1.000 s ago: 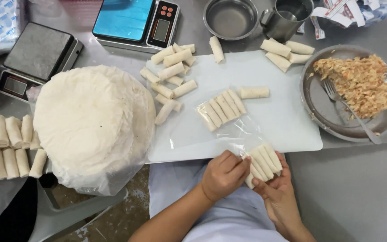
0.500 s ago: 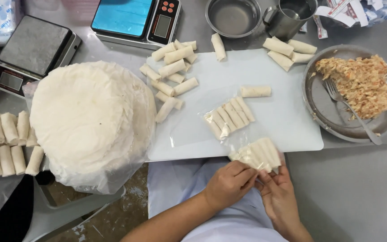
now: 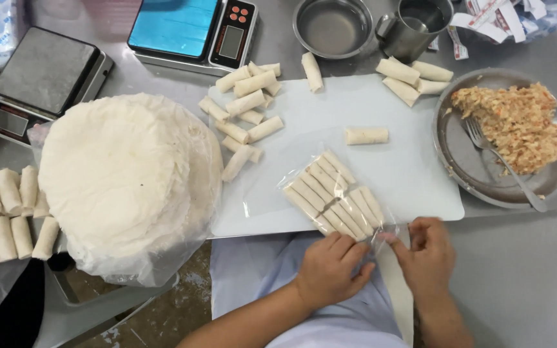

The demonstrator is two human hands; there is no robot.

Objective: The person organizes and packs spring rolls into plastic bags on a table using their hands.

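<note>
Clear bag of spring rolls [image 3: 333,196] lying at near edge of white cutting board [image 3: 414,167], long axes of rolls running diagonally from near-left to far-right. Bag mouth directly ahead of both hands. Left hand [image 3: 331,269] and right hand [image 3: 428,254] equally close, fingers pinched narrow on bag's open end. Loose rolls [image 3: 246,109] well apart, far-left.

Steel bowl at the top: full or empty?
Empty. The bowl stands upright beside the mug; its bare metal bottom shows, with no food in it.
</note>
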